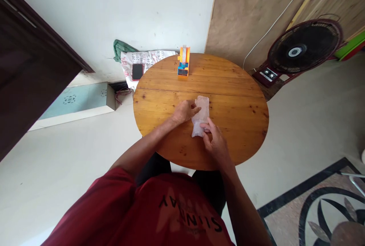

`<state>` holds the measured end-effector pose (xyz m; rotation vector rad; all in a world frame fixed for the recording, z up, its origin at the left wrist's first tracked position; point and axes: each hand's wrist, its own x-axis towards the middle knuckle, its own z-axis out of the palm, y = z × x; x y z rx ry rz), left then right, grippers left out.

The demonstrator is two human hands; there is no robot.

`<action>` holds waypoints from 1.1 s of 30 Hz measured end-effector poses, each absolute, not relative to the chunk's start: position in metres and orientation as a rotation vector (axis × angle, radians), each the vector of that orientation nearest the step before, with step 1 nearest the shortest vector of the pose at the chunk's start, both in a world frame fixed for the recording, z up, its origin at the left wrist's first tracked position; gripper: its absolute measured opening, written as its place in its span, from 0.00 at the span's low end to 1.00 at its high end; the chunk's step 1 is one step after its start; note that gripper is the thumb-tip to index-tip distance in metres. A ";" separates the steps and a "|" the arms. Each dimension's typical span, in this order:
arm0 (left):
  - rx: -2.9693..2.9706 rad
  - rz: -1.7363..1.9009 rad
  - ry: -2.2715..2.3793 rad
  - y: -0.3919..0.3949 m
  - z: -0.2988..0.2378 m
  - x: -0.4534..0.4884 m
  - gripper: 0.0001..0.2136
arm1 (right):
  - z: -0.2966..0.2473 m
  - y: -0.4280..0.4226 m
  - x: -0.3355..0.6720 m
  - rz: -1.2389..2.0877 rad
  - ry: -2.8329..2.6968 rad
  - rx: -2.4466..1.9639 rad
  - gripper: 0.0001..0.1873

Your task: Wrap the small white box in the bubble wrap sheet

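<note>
A flat, whitish see-through piece of bubble wrap (203, 106) lies lengthwise on the round wooden table (239, 113), with its lower part folded or bunched toward me. My left hand (184, 111) is at its left edge, fingers curled and thumb and fingertips on the wrap. Lower down on the right, my right hand (216, 139) pinches the near end, fingertips lying over the plastic. Whether anything is inside the wrap I cannot tell. An orange and blue tape dispenser (184, 61) with a roll of clear tape stands at the table's far edge.
Left of the table's far edge, a dark phone-like object (137, 72) rests on a printed white sack (127, 63). A dark red floor fan (302, 52) stands to the right. Beyond the table is a white wall (159, 10); a dark door (34, 52) is at left.
</note>
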<state>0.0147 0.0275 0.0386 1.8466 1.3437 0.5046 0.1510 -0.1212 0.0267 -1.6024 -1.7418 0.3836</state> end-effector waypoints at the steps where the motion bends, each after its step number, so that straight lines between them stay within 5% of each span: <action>1: 1.887 0.626 1.341 0.019 0.038 0.011 0.09 | 0.027 -0.121 0.151 0.381 -1.746 -1.597 0.32; 9: 2.178 1.083 0.876 -0.049 0.026 -0.004 0.06 | 0.029 -0.119 0.152 0.438 -1.722 -1.668 0.32; 23: 2.386 0.621 1.089 -0.048 0.038 0.012 0.08 | 0.055 -0.112 0.158 0.644 -1.795 -1.677 0.37; 33: 2.643 0.620 0.938 -0.032 0.044 0.009 0.06 | 0.054 -0.036 0.226 0.604 -1.618 -1.679 0.14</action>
